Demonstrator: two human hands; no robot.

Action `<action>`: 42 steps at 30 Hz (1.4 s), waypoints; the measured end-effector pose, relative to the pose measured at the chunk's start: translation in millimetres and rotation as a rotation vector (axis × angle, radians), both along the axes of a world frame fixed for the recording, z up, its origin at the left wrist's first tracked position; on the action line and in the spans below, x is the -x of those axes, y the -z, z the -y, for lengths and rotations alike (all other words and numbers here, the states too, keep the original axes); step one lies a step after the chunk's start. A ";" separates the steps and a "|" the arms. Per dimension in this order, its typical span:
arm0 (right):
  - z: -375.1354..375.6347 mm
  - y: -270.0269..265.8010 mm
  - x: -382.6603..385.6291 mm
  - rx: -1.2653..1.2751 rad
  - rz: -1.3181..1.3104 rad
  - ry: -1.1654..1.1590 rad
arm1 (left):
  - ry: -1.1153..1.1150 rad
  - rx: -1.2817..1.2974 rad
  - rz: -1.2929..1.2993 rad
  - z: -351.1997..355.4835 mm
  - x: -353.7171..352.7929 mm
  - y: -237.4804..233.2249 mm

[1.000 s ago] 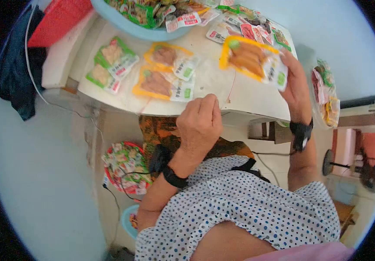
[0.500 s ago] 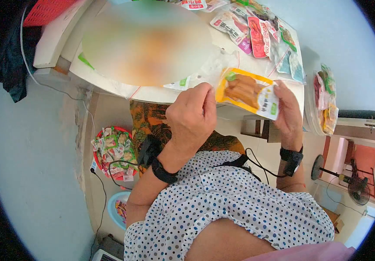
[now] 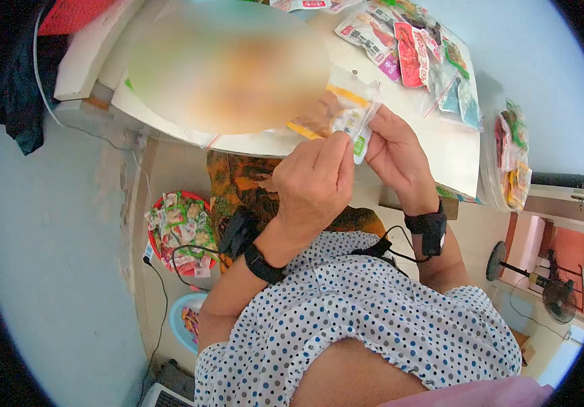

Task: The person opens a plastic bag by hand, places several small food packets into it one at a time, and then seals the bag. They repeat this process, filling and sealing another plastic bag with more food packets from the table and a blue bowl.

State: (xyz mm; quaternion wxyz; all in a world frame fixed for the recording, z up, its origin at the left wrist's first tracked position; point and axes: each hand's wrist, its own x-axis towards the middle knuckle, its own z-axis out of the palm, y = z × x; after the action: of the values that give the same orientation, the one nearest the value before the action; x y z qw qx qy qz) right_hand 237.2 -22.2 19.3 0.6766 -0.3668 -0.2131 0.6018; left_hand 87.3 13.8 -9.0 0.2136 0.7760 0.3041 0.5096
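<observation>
White desk: right hand grip holds the yellow-bordered food pouch by one end—support it flat; left hand curled alongside—grip cannot be told.

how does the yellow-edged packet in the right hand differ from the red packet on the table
Colour: the yellow-edged packet has a brown middle and a whitish end; the red packet is mostly red with white.
Pose: the yellow-edged packet is in the right hand; the red packet lies on the table.
Visibility: blur hides part of the yellow-edged packet, not the red packet.
Both carry printing.
</observation>
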 end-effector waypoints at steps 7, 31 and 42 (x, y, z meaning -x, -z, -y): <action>-20.9 13.5 10.9 -0.031 -0.122 -0.128 | 0.001 -0.013 0.014 0.2 -1.0 1.6; -77.7 20.1 26.7 0.182 0.859 -0.037 | -0.013 -0.119 0.004 -2.4 2.8 -0.3; -51.7 17.9 26.9 0.063 0.631 0.012 | 0.012 -0.123 -0.026 -2.9 7.0 0.5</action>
State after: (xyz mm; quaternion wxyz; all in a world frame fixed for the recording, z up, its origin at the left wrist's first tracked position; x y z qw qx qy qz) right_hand 210.3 29.5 1.4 0.5689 -0.5576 -0.3915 0.4606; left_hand 80.3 16.7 -9.5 0.1648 0.7959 0.2704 0.5160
